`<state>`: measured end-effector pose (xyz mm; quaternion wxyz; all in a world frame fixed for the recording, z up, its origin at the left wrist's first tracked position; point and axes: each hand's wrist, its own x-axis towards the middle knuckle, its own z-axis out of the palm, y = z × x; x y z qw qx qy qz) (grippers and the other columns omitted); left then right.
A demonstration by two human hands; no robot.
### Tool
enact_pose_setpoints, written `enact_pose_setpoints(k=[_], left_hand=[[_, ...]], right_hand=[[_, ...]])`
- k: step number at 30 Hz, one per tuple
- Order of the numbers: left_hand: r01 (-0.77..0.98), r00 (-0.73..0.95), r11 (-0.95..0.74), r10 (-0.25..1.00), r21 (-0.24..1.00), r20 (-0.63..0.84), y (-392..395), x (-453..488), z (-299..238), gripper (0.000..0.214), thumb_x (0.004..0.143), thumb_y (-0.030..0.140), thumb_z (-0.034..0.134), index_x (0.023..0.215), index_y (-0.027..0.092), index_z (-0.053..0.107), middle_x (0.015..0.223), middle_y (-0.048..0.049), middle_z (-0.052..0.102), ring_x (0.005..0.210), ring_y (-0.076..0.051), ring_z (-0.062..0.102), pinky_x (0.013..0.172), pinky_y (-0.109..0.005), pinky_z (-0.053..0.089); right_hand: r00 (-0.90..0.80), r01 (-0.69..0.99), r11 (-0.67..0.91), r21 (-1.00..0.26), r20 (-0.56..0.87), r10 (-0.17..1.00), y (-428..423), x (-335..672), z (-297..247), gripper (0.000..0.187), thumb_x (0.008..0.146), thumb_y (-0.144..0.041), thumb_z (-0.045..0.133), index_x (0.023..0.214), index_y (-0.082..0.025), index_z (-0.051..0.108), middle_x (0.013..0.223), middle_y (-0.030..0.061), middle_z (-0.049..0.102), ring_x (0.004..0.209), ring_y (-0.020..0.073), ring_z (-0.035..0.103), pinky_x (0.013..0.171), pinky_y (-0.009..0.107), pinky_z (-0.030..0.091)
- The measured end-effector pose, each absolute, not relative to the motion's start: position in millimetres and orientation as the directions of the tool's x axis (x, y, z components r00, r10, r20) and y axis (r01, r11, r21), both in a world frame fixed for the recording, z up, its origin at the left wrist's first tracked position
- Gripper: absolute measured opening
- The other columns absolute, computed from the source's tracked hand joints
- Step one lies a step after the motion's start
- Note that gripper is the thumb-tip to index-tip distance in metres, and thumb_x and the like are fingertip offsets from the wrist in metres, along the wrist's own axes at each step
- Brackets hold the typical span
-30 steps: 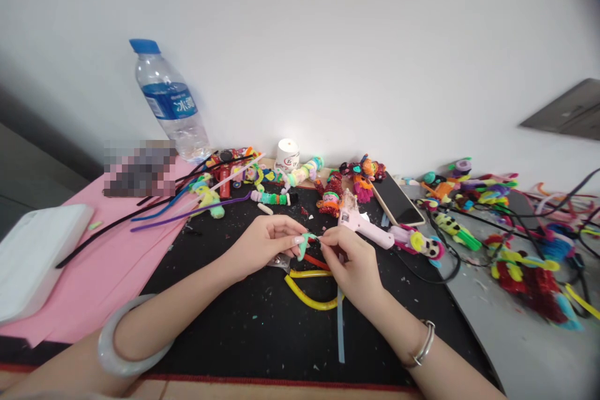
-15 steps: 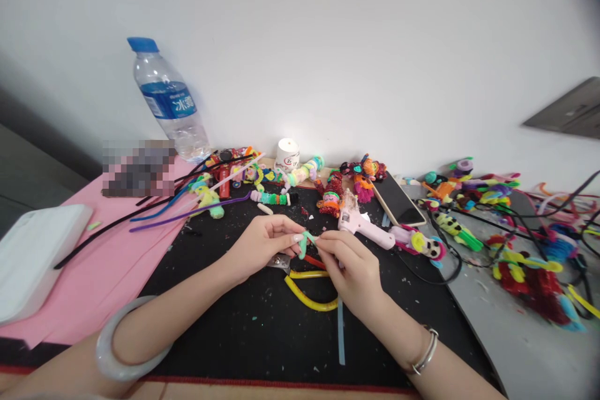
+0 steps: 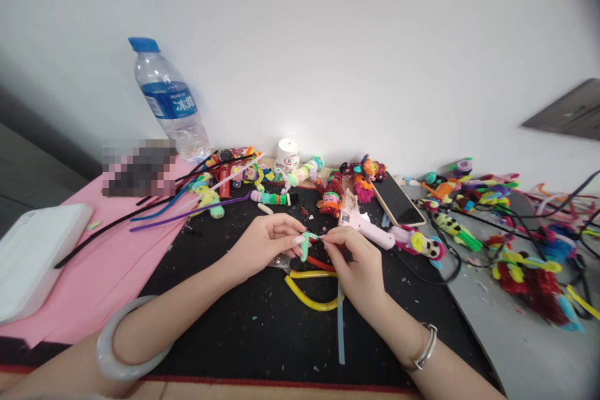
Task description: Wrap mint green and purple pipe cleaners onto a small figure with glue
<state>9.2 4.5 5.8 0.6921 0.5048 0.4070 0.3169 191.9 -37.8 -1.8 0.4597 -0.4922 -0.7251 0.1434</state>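
A short mint-green pipe cleaner [image 3: 305, 249], bent into a hooked shape, is held between my two hands above the black mat. My left hand [image 3: 262, 245] pinches its upper left part between thumb and fingers, and one leg hangs down. At its right end, the fingertips of my right hand [image 3: 354, 262] are closed in a pinch. Below them lie pliers with yellow handles [image 3: 312, 305], their head partly hidden by my left hand. A clear glue stick [image 3: 341, 331] rests on the mat close to the handles.
A pink glue gun [image 3: 368, 229] and a phone [image 3: 398, 199] lie behind my right hand. Colourful pipe-cleaner figures [image 3: 330, 194] line the wall. A water bottle [image 3: 171, 100] leans at back left, near pink paper [image 3: 117, 256] and a white box [image 3: 42, 256]. Cables cross the right side.
My right hand has shifted slightly right, its fingertips now farther from my left hand. More of the green pipe cleaner shows between them. My left hand stays in place.
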Motion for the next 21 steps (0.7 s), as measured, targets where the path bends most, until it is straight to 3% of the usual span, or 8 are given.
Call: enact_pose_setpoints(k=[7, 21], left_hand=[[-0.043, 0.442, 0.305, 0.86, 0.951, -0.256, 3.4, 8.7, 4.4, 0.015, 0.073, 0.025, 0.069, 0.076, 0.012, 0.06, 0.062, -0.002, 0.068, 0.057, -0.011, 0.063, 0.056, -0.021, 0.049], [-0.047, 0.437, 0.241, 0.878, 0.969, -0.197, 5.3, 7.5, -1.1, 0.016, 0.073, 0.026, 0.069, 0.078, 0.012, 0.062, 0.064, -0.0022, 0.068, 0.06, -0.012, 0.064, 0.063, -0.025, 0.052]], right_hand=[[-0.14, 0.565, 0.515, -0.644, 0.541, 0.83, -38.4, 190.9, -2.1, 0.013, 0.082, -0.009, 0.054, 0.077, -0.019, 0.061, 0.077, 0.0047, 0.064, 0.071, 0.0154, 0.061, 0.062, 0.028, 0.051], [-0.299, 0.552, 0.63, -0.545, 0.577, 0.76, -41.6, 189.3, -1.6, 0.014, 0.085, -0.009, 0.054, 0.088, -0.018, 0.064, 0.085, 0.0081, 0.068, 0.082, 0.0175, 0.063, 0.071, 0.03, 0.055]])
